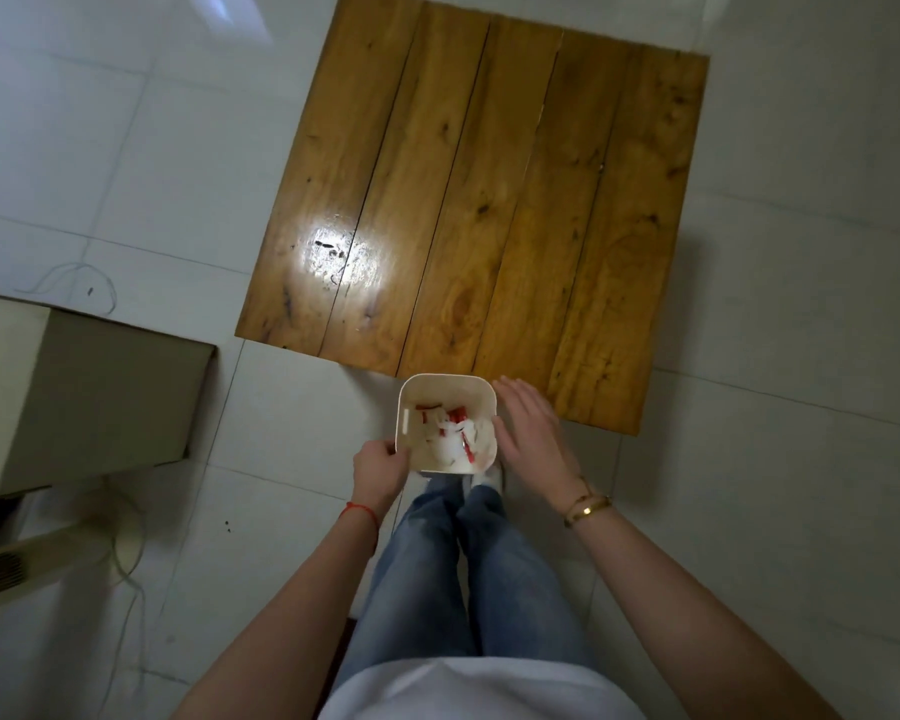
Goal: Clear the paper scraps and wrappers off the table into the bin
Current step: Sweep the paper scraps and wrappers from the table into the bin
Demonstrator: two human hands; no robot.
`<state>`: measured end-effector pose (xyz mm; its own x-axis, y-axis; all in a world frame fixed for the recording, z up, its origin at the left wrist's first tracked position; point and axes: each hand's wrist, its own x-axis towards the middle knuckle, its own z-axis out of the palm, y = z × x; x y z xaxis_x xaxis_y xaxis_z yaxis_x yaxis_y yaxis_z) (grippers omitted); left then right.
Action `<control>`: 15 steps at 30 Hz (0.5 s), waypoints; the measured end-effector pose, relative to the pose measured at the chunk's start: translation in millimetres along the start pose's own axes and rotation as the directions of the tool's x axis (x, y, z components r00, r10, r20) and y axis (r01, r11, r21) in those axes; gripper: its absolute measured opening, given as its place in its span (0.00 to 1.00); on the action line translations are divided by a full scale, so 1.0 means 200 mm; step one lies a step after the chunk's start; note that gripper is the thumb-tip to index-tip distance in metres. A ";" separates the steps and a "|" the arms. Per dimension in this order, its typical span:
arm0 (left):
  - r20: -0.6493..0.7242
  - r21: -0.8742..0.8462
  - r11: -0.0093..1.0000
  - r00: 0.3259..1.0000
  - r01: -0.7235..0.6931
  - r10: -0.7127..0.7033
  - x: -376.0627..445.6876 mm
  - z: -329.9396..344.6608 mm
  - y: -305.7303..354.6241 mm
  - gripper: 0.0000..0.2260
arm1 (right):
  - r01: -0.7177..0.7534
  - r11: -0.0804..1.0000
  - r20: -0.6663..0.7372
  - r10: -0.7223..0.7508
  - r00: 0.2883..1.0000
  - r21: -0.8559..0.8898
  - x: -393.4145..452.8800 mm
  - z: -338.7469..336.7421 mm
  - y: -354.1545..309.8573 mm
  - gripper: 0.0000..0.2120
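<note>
A small white square bin hangs just below the near edge of the wooden table. Inside it lie white paper scraps and red-and-white wrappers. My left hand is closed on the bin's near left corner and holds it. My right hand is flat with fingers apart beside the bin's right wall, and I cannot tell whether it touches the wall. The tabletop shows only bare planks and a bright light glare.
A beige box-like cabinet stands on the floor to the left, with thin cords trailing near it. White floor tiles surround the table. My legs in jeans are directly below the bin.
</note>
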<state>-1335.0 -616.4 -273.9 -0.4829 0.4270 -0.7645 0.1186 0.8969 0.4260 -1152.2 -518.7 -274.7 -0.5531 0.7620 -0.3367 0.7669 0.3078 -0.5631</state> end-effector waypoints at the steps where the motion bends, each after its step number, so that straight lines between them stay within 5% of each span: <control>1: -0.011 0.001 1.000 1.000 -0.015 0.015 -0.02 -0.02 0.04 0.12 | -0.026 0.999 -0.018 0.026 1.000 0.022 -0.01 -0.04 -0.01 0.23; 15: -0.035 -0.002 0.982 0.982 -0.187 0.187 -0.03 -0.19 0.56 0.07 | -0.172 0.985 -0.133 0.174 0.976 0.023 0.07 -0.48 -0.05 0.23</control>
<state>-1352.4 -523.2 -204.3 -0.4821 0.5826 -0.6543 0.2054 0.8012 0.5620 -1136.6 -455.9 -201.4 -0.3632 0.8728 -0.3261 0.8428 0.1586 -0.5143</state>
